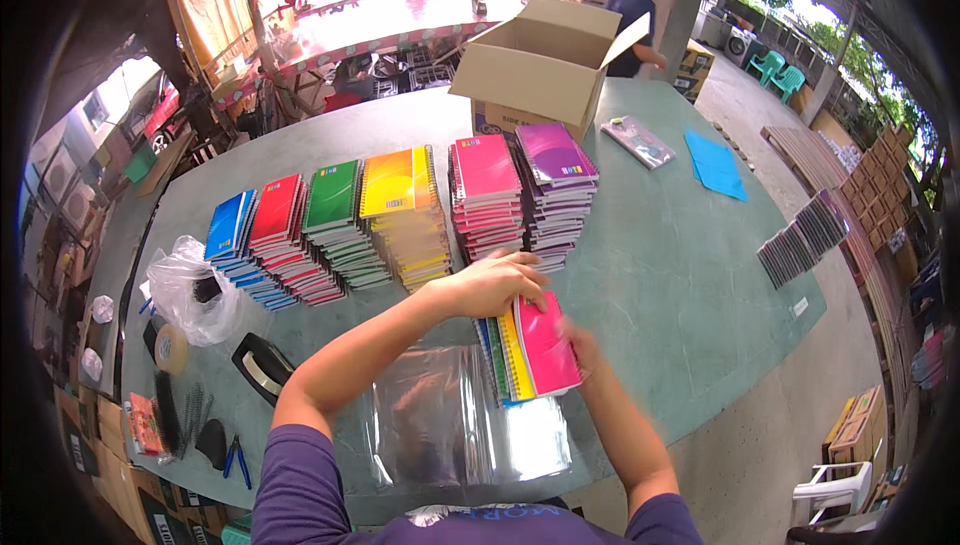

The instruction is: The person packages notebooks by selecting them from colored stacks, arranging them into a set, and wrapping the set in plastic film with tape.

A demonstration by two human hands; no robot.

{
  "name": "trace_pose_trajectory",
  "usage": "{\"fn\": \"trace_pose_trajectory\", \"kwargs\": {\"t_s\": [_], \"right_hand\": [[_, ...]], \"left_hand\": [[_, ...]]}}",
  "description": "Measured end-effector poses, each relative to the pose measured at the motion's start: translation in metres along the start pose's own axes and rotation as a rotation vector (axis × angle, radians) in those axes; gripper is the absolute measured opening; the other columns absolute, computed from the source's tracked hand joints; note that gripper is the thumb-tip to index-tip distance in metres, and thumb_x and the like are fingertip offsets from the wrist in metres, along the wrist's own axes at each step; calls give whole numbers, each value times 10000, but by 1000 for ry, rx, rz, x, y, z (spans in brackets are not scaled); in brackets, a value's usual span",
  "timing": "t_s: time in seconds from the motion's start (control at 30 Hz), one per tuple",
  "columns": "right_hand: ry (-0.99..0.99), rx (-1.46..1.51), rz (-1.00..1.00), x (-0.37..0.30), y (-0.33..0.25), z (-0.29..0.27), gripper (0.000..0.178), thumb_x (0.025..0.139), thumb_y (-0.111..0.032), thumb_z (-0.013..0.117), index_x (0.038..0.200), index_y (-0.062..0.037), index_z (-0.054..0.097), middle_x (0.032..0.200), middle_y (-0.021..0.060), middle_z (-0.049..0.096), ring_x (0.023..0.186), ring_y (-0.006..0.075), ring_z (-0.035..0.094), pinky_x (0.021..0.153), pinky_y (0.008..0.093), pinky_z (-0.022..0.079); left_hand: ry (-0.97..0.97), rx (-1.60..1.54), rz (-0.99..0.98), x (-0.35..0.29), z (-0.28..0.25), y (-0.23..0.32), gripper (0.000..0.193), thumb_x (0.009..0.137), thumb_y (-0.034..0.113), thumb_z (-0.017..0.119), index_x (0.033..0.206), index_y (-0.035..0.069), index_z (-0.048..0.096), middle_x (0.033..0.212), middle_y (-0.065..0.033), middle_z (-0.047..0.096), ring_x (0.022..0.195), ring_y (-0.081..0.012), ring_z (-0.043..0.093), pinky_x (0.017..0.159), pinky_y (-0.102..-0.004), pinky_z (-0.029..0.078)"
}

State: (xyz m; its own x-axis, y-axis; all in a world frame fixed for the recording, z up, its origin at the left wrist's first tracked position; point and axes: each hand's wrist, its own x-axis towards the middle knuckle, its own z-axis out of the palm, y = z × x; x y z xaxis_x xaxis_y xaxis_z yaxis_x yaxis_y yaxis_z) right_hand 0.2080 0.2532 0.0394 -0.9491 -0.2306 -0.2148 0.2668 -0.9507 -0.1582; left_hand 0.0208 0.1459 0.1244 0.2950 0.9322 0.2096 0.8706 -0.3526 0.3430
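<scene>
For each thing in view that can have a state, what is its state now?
Cardboard box: open, flaps up, standing at the far side of the table.
Notebook stacks: six piles in a row, covers shut.
Fanned notebooks: shut, overlapping, held on the table.
Left hand: gripping the top edge of the fanned notebooks.
Right hand: blurred, at their right edge.
Clear plastic bags: flat on the table.
Tape dispenser: lying on the table.

An open cardboard box (540,65) is seen at the far edge of the green table (680,265). A blue sheet (716,165) is laid to its right. A tape roll (170,348) and blue pliers (236,457) are placed at left, w/ a plastic bag (190,290) nearby.
</scene>
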Motion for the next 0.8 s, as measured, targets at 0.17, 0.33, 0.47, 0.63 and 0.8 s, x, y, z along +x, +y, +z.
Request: {"fn": "trace_pose_trajectory", "kwargs": {"t_s": [0.17,0.33,0.47,0.63,0.8], "right_hand": [[150,-276,-150,6,2,-17,446,857,-240,587,1187,38,473,1120,184,588,995,262,606,898,402,482],[223,-252,-177,10,-4,-9,438,874,-266,572,1176,38,484,1122,178,589,999,257,603,890,396,484],[184,-148,-218,14,-3,-1,515,855,-323,592,1199,35,457,1128,183,582,984,258,608,885,389,488],[148,-346,-119,22,13,5,485,797,-199,639,1186,18,448,1074,171,592,923,263,625,849,391,514],[281,-342,-130,35,20,5,545,787,-265,682,1187,24,450,1103,180,583,963,262,613,840,393,518]], "left_hand": [[719,707,-411,18,-20,-54,268,743,50,580,1000,78,651,1152,-150,574,1153,-302,489,985,-432,373],[912,334,-426,-3,-38,-57,173,804,78,576,970,41,612,956,-94,646,964,-212,592,896,-409,430],[773,-864,-63,-31,-51,1,173,725,-32,580,875,44,622,891,-95,640,910,-202,596,834,-361,460],[299,-4,-65,-51,-3,5,420,620,-125,497,955,76,653,1132,-129,578,1160,-282,476,1009,-426,336],[541,684,-746,-99,-38,-64,271,805,134,575,1059,41,596,1073,-152,595,1039,-303,557,974,-418,355]]}}
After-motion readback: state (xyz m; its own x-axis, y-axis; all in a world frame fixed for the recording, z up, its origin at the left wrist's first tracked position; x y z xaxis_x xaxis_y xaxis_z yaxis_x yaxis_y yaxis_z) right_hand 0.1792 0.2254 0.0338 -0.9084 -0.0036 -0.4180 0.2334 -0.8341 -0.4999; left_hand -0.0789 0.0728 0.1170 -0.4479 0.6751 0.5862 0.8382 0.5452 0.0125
